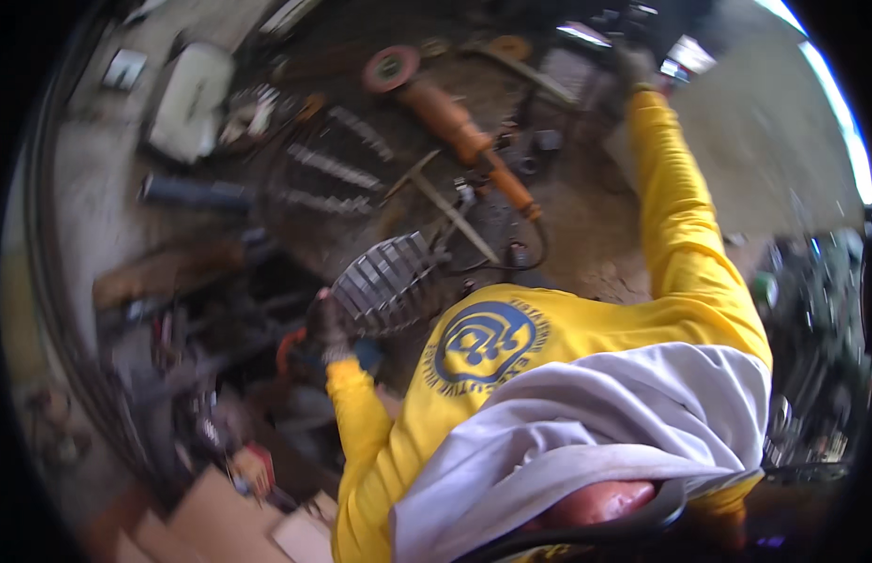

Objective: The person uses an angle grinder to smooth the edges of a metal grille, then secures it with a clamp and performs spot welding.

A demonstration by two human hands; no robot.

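Observation:
At the lower middle, a curved, slatted grey metal piece is tilted up beside my body. My left hand is closed on its left edge, the fingers partly in shadow. My right arm stretches far out to the upper right. There my right hand is dark and smeared by motion, close to some shiny metal pieces; its fingers cannot be made out. Between the hands lie an orange angle grinder with a pinkish disc and a pick-headed hammer with a pale handle.
Several notched metal strips lie left of the grinder. Farther left are a pale oblong case and a dark tube. A large pale sheet stands at the right, with cluttered metal parts below it. Cardboard lies at lower left.

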